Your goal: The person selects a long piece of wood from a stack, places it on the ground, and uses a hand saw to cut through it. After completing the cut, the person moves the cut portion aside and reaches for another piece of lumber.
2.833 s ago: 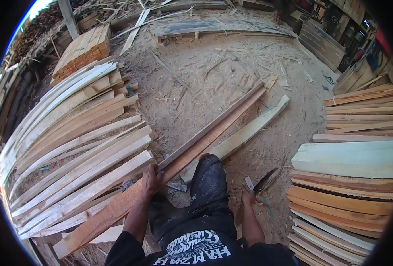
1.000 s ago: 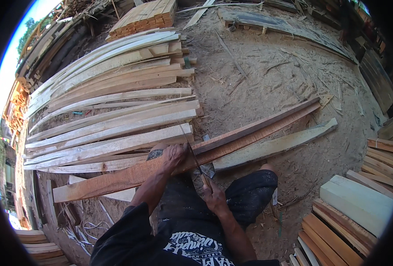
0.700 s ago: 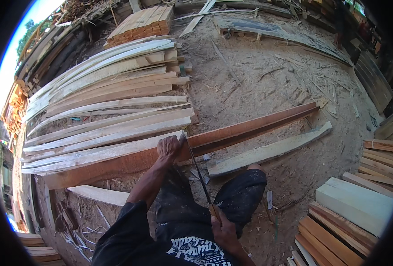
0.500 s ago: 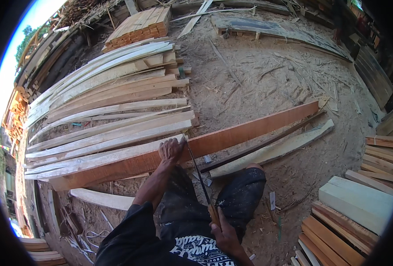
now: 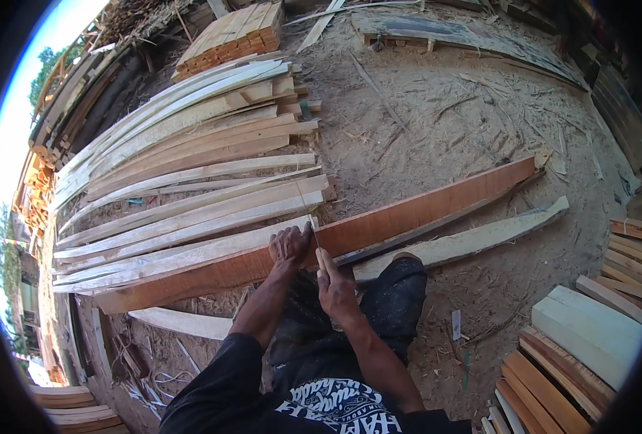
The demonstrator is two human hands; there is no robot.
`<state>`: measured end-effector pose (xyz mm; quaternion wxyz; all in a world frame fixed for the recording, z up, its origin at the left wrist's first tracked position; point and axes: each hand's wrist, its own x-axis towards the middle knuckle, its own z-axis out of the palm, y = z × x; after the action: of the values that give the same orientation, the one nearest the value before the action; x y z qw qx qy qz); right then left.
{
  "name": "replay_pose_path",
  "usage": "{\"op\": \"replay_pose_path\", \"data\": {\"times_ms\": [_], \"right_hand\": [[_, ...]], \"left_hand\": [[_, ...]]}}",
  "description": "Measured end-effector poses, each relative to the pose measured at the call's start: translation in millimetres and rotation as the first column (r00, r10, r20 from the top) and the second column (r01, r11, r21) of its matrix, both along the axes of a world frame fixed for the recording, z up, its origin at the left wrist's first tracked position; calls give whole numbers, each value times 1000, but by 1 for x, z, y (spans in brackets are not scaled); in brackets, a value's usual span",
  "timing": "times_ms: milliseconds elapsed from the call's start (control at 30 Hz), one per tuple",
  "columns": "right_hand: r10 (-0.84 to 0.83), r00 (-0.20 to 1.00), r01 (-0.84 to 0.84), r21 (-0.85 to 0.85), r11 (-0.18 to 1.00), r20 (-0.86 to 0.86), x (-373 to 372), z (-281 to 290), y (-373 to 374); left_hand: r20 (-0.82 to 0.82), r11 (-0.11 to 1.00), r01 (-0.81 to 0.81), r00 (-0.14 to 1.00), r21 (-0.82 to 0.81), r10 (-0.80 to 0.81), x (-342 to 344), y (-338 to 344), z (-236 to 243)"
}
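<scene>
My left hand (image 5: 286, 246) grips the upper edge of a long reddish-brown board (image 5: 436, 189), which lies slanted across my legs and the pale strips on the left. Just right of those fingers my right hand (image 5: 335, 293) is closed on the wooden handle of a long, thin-bladed tool (image 5: 303, 194). The blade crosses the board's upper edge beside my left thumb, pointing away from me. A dark narrow piece (image 5: 360, 253) runs along the board's near side, and a pale rough plank (image 5: 480, 235) lies just beyond my right knee.
Rows of pale boards (image 5: 190, 173) cover the left. A stack of planks (image 5: 227, 40) and a low weathered platform (image 5: 465, 50) stand at the back. More cut timber (image 5: 585, 333) lies at the lower right, and scraps are scattered on the dirt ground (image 5: 444, 130).
My right hand has brought the tool in from the right and, since half a second ago, pushed it forward along the cutting line. The board has turned, showing its broad reddish face.
</scene>
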<state>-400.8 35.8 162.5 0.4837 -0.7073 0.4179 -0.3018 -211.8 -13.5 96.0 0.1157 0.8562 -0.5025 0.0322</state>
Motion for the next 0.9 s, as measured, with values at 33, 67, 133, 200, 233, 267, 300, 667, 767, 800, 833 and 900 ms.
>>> {"op": "replay_pose_path", "data": {"times_ms": [33, 67, 133, 200, 233, 267, 300, 667, 767, 800, 833, 900], "right_hand": [[-15, 993, 28, -118, 993, 113, -16, 12, 17], [-10, 997, 12, -26, 1000, 76, -39, 24, 39], [20, 1000, -21, 108, 994, 8, -104, 52, 97], [31, 999, -27, 148, 989, -19, -119, 58, 110], [26, 1000, -25, 116, 993, -2, -116, 57, 110], [19, 1000, -20, 64, 998, 9, -104, 53, 101], [-23, 1000, 23, 129, 991, -5, -84, 42, 78], [-58, 996, 55, 46, 997, 66, -117, 53, 121], [23, 998, -8, 280, 960, -50, -143, 57, 148], [19, 998, -4, 258, 966, -54, -146, 56, 149], [17, 998, -1, 259, 966, -61, -148, 56, 150], [40, 997, -22, 259, 966, -63, -150, 54, 145]], "left_hand": [[20, 1000, -6, 1000, -24, 7, 2, -1, 0], [6, 1000, -10, 1000, 0, 10, 4, -5, 0], [-24, 999, -19, 1000, 37, 20, 5, -5, -1], [-62, 996, -19, 998, 92, 25, 2, -3, -2], [-46, 995, -29, 998, 101, 33, 2, 1, -1], [-41, 995, -26, 999, 96, 30, 2, 5, -1], [-44, 996, -26, 999, 87, 30, -1, 4, -2], [-40, 999, -30, 999, -31, 29, -3, 7, -17], [86, 989, 46, 996, -141, -34, -11, 11, -10], [68, 992, 25, 998, -128, -17, -14, 13, -8], [50, 992, 18, 999, -125, -12, -16, 16, -4], [56, 993, 1, 998, -118, 5, -20, 21, 1]]}}
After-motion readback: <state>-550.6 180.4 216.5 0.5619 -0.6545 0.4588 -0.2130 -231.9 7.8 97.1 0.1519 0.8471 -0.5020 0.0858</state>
